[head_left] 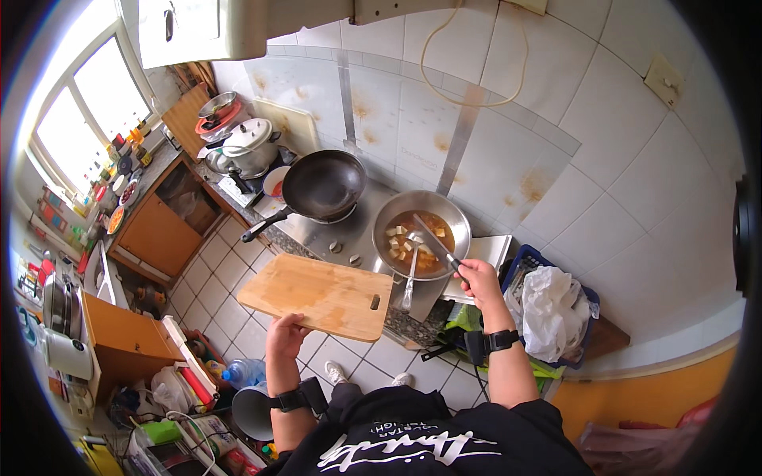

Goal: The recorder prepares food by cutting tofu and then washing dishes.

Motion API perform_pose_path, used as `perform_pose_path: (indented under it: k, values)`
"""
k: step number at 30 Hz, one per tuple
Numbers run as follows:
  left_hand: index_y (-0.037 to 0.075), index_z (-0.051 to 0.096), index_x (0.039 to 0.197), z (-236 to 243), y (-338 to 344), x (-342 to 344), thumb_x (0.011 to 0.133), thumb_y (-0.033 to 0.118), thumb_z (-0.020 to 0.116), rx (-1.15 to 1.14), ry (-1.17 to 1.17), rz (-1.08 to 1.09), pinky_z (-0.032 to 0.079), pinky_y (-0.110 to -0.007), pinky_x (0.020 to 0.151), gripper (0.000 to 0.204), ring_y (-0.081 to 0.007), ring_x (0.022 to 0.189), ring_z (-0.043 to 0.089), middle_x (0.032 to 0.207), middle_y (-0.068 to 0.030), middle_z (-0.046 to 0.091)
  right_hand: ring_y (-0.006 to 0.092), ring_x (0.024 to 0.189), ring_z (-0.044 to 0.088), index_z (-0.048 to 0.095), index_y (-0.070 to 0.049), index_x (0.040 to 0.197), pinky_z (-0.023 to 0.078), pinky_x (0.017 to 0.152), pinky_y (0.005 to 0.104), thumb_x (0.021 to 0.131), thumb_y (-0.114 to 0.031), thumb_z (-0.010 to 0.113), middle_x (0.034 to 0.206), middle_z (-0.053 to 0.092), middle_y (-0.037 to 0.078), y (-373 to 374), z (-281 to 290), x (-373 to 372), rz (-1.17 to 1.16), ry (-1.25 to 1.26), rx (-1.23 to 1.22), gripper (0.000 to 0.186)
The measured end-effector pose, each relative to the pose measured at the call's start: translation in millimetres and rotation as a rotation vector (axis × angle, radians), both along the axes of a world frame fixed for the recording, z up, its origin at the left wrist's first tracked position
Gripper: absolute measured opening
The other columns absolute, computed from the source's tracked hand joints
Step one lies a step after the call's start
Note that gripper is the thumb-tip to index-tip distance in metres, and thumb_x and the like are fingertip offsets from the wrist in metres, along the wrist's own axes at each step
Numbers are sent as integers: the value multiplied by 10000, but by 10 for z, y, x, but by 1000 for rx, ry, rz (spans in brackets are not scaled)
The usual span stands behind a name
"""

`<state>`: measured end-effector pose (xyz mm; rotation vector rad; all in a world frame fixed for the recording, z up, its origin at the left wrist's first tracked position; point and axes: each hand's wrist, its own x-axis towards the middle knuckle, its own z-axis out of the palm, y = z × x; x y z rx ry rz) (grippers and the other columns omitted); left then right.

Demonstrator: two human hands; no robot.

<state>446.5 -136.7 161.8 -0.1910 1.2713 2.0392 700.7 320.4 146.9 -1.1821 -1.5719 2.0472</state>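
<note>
My left hand [286,336] grips the near edge of a wooden cutting board [317,292], thumb on top, and holds it level in front of the stove. Wet patches show on its bare surface. In my right hand [481,282] is a kitchen knife [433,238], held by its dark handle. Its blade points away from me over a steel pan [460,224] on the right burner. White tofu cubes [402,243] sit in reddish-brown broth there. A metal ladle [409,287] leans in the pan, its handle over the near rim.
A black wok [324,186] stands on the left burner, its handle [264,225] sticking out toward the front left. Beyond it are a pressure cooker [249,143] and a bowl [275,182]. Right of the stove, a blue basket [591,305] holds white plastic bags [551,312].
</note>
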Motion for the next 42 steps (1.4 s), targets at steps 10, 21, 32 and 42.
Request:
perform_pose_path:
  k: [10,21,32,42]
  values:
    - [-86,556,1398,-21,-386,-674,906,-60,643,81,-49,-66,683,-489,879,500,-360,1087,769,1251,-199,719,77,561,562,701,26,1280,387,413,221,1069,-138,687,911,728,66,-377,-53,32,-287,-9,22,267]
    - [-75,570,1406,217,-1283,-1757,892,-58,650,82,-35,-128,667,-529,952,521,-386,1154,753,1297,-210,723,100,509,545,713,13,1295,367,395,252,1041,-120,714,890,744,89,-735,-315,-241,-550,8,112,287]
    - [-70,581,1385,117,-2031,-2259,864,-82,678,81,-60,78,585,-438,822,530,-331,1036,722,1223,-188,720,388,1084,756,749,-73,1254,596,934,465,915,-76,797,1180,789,167,-1705,504,-1367,-118,-300,1342,343]
    - [-39,610,1431,-110,-3085,-2832,874,-67,739,245,-43,283,626,-506,1021,572,-344,1167,754,1329,-174,738,400,1054,752,757,-41,1193,594,927,466,872,-10,806,1163,784,176,-2712,976,-3817,221,209,1424,326]
